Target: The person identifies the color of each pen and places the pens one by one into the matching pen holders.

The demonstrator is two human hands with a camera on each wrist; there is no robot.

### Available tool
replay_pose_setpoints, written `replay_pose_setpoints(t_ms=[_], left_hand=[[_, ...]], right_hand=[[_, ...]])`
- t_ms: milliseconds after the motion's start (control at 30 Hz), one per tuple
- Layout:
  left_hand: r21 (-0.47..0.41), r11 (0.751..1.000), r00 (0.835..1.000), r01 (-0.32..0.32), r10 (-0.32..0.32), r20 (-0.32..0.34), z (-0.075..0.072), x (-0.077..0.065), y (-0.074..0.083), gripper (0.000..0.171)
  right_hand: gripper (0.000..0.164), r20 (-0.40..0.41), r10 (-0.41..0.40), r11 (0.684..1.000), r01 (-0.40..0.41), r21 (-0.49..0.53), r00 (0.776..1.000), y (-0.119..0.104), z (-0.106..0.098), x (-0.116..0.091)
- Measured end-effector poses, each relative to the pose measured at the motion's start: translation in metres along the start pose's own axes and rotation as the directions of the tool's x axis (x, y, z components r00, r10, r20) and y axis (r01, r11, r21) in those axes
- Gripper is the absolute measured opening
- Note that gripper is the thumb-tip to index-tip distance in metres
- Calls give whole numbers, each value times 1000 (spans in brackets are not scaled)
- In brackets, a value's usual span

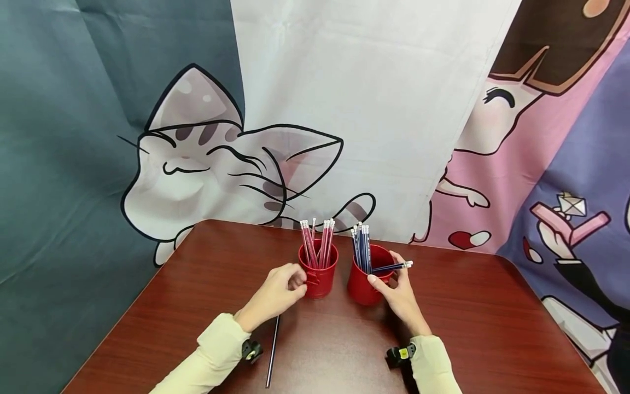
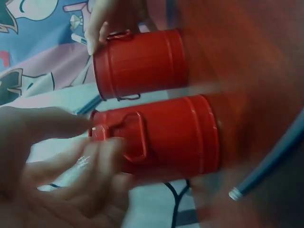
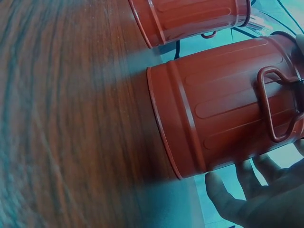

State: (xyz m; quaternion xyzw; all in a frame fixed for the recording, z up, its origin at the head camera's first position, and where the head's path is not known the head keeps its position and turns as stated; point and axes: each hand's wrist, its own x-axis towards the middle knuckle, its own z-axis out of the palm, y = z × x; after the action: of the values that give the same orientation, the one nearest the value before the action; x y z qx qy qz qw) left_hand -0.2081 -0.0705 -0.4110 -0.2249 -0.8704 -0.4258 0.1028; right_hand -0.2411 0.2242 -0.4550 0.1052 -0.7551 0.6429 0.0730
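Observation:
My left hand (image 1: 283, 287) is beside the left red bucket (image 1: 322, 285), its loosely curled fingertips right at the side handle. The left wrist view shows this hand blurred, nothing clearly gripped. Red pencils (image 1: 309, 249) stand in that bucket, white eraser ends up. With my right hand (image 1: 401, 298) I hold the right red bucket (image 1: 361, 290) at its rim, thumb in front and fingers round the far side. Dark blue pencils (image 1: 363, 249) stand in it; one blue pencil (image 1: 389, 268) slants out over the right rim. Its base is close to the tabletop in the right wrist view.
A loose dark blue pencil (image 1: 272, 355) lies on the brown wooden table (image 1: 492, 328), nearer me, right of my left forearm. A printed cloth (image 1: 384, 109) with cartoon figures hangs behind the table's far edge.

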Motion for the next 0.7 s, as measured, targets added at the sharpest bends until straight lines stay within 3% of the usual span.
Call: replay_pose_setpoints(t_ms=[67, 233, 433, 500, 700], left_hand=[[81, 992, 994, 93, -97, 48, -4, -10, -5, 11], [249, 926, 946, 283, -312, 86, -6, -25, -14, 18], [333, 865, 906, 376, -418, 63, 4, -31, -22, 26], [352, 863, 911, 364, -409, 60, 8, -32, -24, 27], [420, 875, 949, 242, -303, 82, 19, -36, -27, 13]], right_hand=[[73, -5, -6, 1000, 6, -13, 1000, 6, -2, 2], [72, -21, -3, 998, 2, -63, 1000, 12, -5, 3], [74, 12, 2, 1000, -2, -10, 1000, -7, 0, -3], [74, 12, -5, 1000, 5, -2, 1000, -13, 2, -4], [73, 8, -21, 1000, 21, 1, 1000, -5, 1, -2]])
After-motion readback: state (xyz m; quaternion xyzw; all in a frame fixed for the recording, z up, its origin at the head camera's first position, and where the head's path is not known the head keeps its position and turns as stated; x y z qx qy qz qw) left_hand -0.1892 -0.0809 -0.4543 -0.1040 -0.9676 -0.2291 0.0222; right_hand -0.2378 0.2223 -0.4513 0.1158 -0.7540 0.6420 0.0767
